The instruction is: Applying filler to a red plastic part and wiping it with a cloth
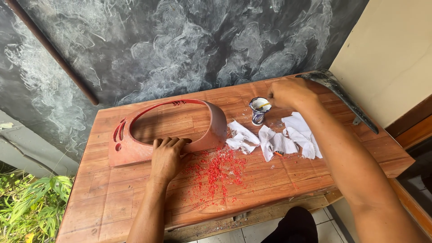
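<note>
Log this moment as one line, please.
left hand: pressing on red panel | right hand: at small can | rags, red flakes on table

A faded red plastic panel [135,148], shaped as a wide oval ring with a raised wall on its right side and three slots plus a small round hole on its left flange, lies flat on the left half of the wooden table [112,198], near the far edge. The left hand [167,157] presses palm-down on its near rim. A small blue-and-white patterned cup [259,110] stands upright near the far edge, right of centre, holding something pale, perhaps paste. The right hand [290,92] hovers at its rim, fingertips pinched together.
</note>
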